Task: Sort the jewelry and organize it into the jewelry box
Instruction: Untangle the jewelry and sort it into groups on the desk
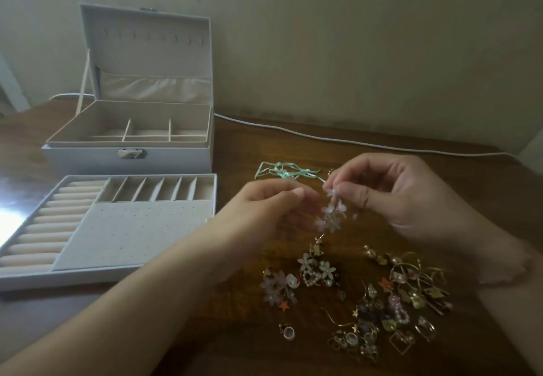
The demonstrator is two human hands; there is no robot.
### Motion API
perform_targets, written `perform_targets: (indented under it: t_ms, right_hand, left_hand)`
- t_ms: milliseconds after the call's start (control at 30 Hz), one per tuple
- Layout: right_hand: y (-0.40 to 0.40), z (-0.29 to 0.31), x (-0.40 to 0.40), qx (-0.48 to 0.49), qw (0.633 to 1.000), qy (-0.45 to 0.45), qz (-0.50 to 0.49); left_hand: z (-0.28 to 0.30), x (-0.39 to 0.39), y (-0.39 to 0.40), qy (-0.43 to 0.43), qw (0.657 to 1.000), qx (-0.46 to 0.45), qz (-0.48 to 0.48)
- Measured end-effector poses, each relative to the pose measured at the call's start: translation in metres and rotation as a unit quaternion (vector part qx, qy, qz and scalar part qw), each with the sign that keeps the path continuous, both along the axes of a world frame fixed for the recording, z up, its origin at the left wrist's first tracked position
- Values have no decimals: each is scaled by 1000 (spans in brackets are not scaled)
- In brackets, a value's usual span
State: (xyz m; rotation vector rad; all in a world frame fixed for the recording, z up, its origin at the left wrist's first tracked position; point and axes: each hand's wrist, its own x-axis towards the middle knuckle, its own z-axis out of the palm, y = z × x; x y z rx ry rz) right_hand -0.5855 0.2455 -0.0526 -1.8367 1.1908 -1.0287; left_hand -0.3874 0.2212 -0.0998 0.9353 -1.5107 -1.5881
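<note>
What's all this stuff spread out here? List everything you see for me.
jewelry box: one, pale grey with cream lining, lid open, far left of the table.
removable tray: one, pale grey, cream ring rolls and small compartments, no jewelry seen in it, in front of the box.
flower earring: one cluster of pale pink petals, hanging between the two hands.
jewelry pile: many mixed pieces, gold, pearl and pink, too tangled to count, near right of the table.
ring: one, metallic, lying apart at the pile's near left edge.
ribbon: one, mint green, behind the hands.
cable: one, white, along the table's far edge.
table: one, dark brown wood.
left hand: fingers curled toward the earring.
right hand: pinches the earring's top.
</note>
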Motion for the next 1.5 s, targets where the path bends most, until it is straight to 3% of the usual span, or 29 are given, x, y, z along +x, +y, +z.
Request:
perform_targets:
  t_ms: [67, 133, 267, 367, 567, 700, 867, 1033, 1167, 1233, 1300, 1333, 1433, 1500]
  right_hand:
    - [-1, 1, -1, 43, 996, -83, -9]
    - [-1, 2, -5, 112, 979, -167, -14]
    - [-9, 5, -27, 192, 928, -312, -65]
    - [-29, 5, -61, 233, 906, -338, -107]
    - [-74, -5, -125, 320, 910, -81, -251]
    - [-92, -15, -139, 266, 892, 151, -333]
    - [-100, -30, -133, 180, 889, 297, -298]
    - [-99, -40, -131, 86, 872, 375, -304]
    - [-94, -38, -124, 85, 828, 470, -293]
    - [-90, -32, -115, 90, 786, 529, -306]
    - [-78, -19, -95, 23, 755, 574, -316]
    - [-67, -13, -80, -35, 776, 558, -293]
    - [-11, 7, -13, -95, 917, 380, -72]
    - [26, 6, 30, -57, 923, 376, 60]
  left_hand:
    - [1, 0, 3, 50, 996, 54, -59]
    - [1, -1, 5, 44, 994, 57, -77]
    - [-1, -2, 4, -66, 997, -25, -12]
    - [-2, 0, 2, -48, 999, -23, -1]
    - [-6, -2, -3, 29, 999, 23, 17]
    - [-6, -3, -2, 21, 999, 14, 23]
    - [-8, -6, -2, -25, 999, -32, 33]
    - [-1, 0, -5, 90, 991, 101, -14]
    - [5, -2, -6, 117, 983, 141, 12]
    - [6, -3, -6, 133, 977, 167, 23]
    - [6, -2, -6, 162, 968, 187, 38]
    - [5, -1, -7, 178, 964, 192, 50]
    - [6, 3, -12, 237, 946, 206, 78]
    - [8, 4, -14, 270, 935, 210, 91]
